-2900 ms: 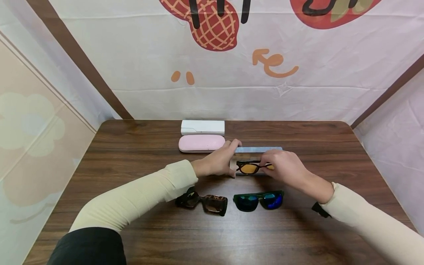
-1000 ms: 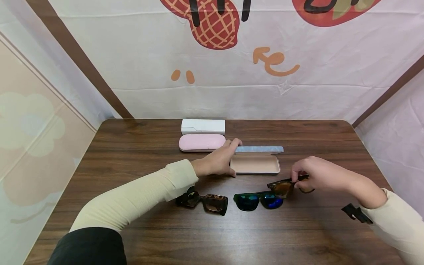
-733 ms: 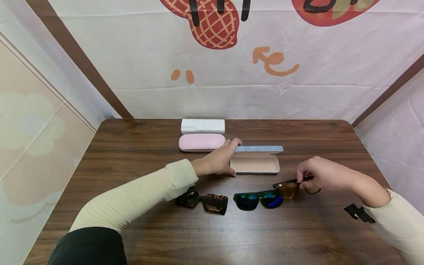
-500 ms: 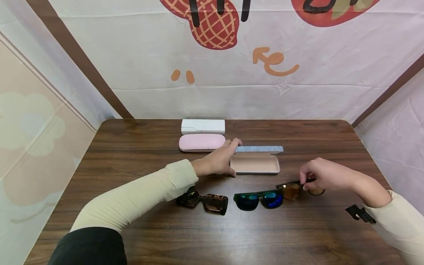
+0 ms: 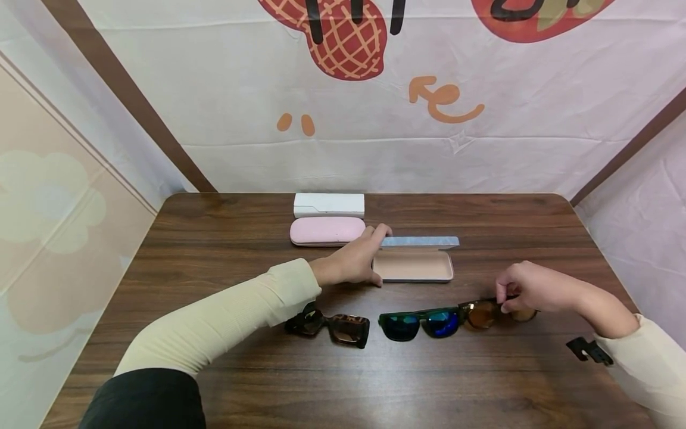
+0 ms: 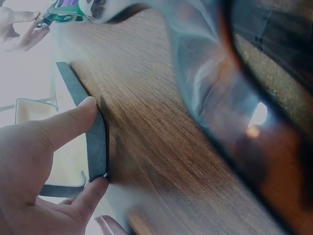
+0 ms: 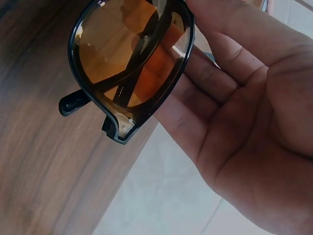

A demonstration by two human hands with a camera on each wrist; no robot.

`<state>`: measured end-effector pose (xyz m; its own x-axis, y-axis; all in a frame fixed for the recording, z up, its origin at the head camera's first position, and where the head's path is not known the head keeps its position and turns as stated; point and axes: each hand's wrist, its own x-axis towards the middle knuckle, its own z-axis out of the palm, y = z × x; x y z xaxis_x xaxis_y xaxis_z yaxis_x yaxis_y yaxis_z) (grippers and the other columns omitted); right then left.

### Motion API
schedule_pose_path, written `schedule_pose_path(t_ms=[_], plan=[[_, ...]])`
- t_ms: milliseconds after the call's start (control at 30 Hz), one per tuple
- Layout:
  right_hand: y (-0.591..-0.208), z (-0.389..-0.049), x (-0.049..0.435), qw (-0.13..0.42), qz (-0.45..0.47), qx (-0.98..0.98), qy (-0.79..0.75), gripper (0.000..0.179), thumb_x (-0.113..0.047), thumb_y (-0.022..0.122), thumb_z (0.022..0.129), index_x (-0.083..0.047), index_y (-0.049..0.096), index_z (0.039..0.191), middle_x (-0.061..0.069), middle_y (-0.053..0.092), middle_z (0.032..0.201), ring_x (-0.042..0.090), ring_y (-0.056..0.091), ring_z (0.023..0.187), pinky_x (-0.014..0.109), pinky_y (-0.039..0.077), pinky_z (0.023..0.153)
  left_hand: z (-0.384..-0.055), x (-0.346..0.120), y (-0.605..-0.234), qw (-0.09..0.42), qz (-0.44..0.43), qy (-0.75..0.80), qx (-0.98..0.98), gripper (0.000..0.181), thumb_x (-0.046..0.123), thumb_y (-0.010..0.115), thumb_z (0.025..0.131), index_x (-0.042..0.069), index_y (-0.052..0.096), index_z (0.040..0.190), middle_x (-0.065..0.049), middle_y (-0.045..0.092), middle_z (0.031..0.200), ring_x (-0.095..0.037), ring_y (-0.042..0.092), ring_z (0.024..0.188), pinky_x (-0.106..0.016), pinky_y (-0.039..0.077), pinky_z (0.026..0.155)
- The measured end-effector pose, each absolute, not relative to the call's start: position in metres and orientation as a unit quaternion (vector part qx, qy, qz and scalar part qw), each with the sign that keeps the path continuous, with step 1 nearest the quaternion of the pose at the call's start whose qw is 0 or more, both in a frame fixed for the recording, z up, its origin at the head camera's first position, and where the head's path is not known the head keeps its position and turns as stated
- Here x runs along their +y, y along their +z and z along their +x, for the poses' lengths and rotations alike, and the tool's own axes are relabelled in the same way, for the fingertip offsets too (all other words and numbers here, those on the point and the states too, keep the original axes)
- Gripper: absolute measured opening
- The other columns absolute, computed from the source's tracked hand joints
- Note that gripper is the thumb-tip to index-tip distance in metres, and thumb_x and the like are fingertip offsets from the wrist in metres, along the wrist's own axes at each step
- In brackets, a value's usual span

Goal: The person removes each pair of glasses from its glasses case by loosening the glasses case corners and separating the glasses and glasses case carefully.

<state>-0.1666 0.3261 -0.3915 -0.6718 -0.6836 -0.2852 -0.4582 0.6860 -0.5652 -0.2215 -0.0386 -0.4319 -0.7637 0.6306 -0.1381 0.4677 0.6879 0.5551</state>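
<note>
At the left end of an open glasses case (image 5: 412,266) with a beige lining and light blue lid, my left hand (image 5: 351,259) grips the case. In the left wrist view its thumb (image 6: 80,117) lies on the case's edge and a finger sits at the corner. My right hand (image 5: 536,289) pinches a pair of dark-framed sunglasses (image 5: 479,316) with amber lenses, low over the table. Their temples are folded behind the lenses in the right wrist view. Right beside them lie green-framed sunglasses (image 5: 402,326) with blue mirrored lenses.
Tortoiseshell sunglasses (image 5: 348,329) lie below my left forearm. Behind my left hand, a pink glasses case (image 5: 327,230) stands in front of a white case (image 5: 329,205), both closed. The wooden table (image 5: 241,226) ends at a printed cloth backdrop (image 5: 230,167).
My right hand has lifted the amber sunglasses out of the case and carried them right and toward me, beside the green-framed pair. My left hand has stayed on the case.
</note>
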Motion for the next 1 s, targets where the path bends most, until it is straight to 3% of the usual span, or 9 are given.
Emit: schedule_pose_path(t_ms=[533,1000], plan=[[-0.403,-0.164,0.341,0.269,-0.29,0.883,-0.253,0.019,-0.004,0.079,0.085,-0.017,0.066,0.081,-0.01,0.062,0.082,0.003,0.053,0.071,0.025,0.046,0.06,-0.219,-0.038,-0.428,0.16,0.305,0.255,0.904,0.096,0.019,0.091,0.078,0.009,0.027,0.149,-0.018,0.045,0.131,-0.021,0.055,0.076,-0.033,0.049,0.072],[-0.411,-0.162,0.346,0.255,-0.295,0.887,-0.248,0.019,-0.006,0.08,0.086,-0.017,0.066,0.082,-0.012,0.062,0.084,0.002,0.058,0.077,0.027,0.049,0.064,-0.22,-0.038,-0.428,0.158,0.305,0.257,0.903,0.096,0.019,0.091,0.078,0.01,0.027,0.148,-0.018,0.044,0.13,-0.021,0.055,0.077,-0.034,0.049,0.073]])
